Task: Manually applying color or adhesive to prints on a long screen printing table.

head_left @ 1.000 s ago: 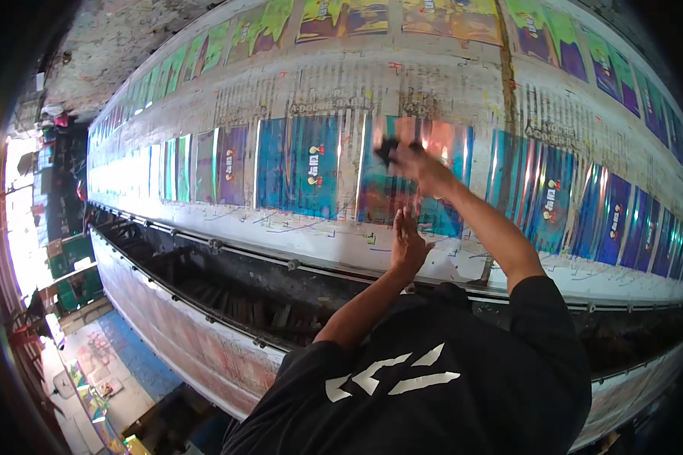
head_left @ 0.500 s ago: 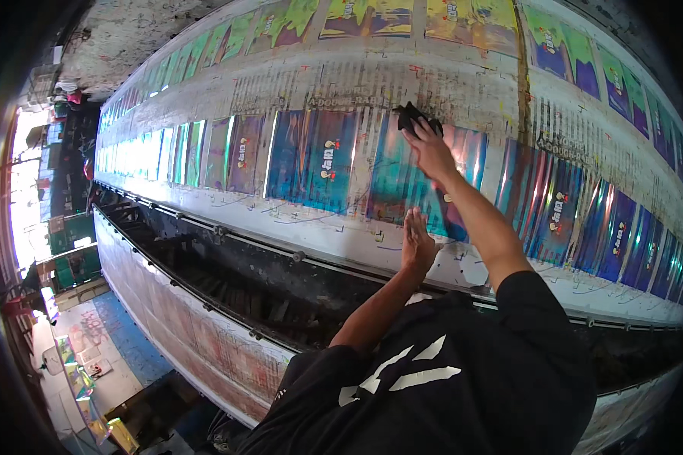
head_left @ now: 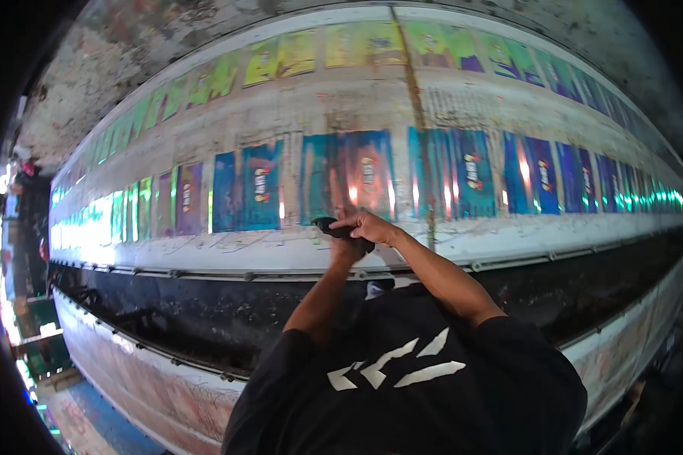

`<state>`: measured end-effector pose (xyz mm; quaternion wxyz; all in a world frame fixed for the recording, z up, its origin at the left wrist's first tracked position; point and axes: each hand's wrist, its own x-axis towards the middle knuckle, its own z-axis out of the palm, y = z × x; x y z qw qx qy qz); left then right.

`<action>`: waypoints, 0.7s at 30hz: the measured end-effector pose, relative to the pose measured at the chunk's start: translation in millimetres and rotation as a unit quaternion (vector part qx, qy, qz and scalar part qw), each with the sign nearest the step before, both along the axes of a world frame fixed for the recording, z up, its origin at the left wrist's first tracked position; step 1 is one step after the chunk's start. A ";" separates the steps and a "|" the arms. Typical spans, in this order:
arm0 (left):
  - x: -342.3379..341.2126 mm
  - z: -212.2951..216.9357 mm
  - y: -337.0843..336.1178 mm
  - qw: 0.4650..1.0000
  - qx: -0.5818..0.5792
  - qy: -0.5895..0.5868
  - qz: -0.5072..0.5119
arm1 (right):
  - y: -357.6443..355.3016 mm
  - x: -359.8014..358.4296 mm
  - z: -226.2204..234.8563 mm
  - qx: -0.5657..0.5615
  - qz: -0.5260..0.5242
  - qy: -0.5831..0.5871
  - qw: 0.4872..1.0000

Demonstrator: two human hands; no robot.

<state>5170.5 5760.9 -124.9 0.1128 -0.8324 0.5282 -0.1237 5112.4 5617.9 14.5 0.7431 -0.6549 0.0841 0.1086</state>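
Observation:
My two hands meet over the near edge of the long white table. A black cloth is bunched between them. My right hand is closed on it from above and lies across my left hand. The fingers of my left hand are mostly hidden by the cloth and smeared by motion, so their grip is unclear. Just beyond the hands lies a shiny blue-teal printed sheet with a reddish sheen and a small emblem.
Printed sheets run along the table in two rows, the far row yellow-green. A brown seam crosses the tabletop. A metal rail with knobs follows the near edge, above a dark gap. Another table stands behind me.
My right hand has drawn the black cloth back from the sheet's far edge to my left hand. My view has turned, so the table now lies more level.

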 end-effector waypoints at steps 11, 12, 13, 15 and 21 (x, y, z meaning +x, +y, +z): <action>-181.9 127.9 -178.5 0.885 -0.055 0.459 -0.055 | -217.4 -250.1 47.0 0.292 -0.413 -0.032 0.862; -195.6 128.3 -200.2 0.889 -0.036 0.455 -0.027 | -241.8 -263.5 52.3 0.264 -0.437 -0.025 0.860; -208.8 124.2 -211.0 0.895 -0.037 0.445 -0.005 | -259.0 -274.3 41.4 0.240 -0.482 -0.005 0.843; -224.2 114.6 -221.7 0.904 -0.043 0.423 0.037 | -276.3 -277.4 27.0 0.097 -0.547 0.013 0.831; -229.1 116.4 -233.7 0.898 -0.035 0.434 0.063 | -269.3 -230.4 -43.0 -0.381 -0.319 -0.078 0.864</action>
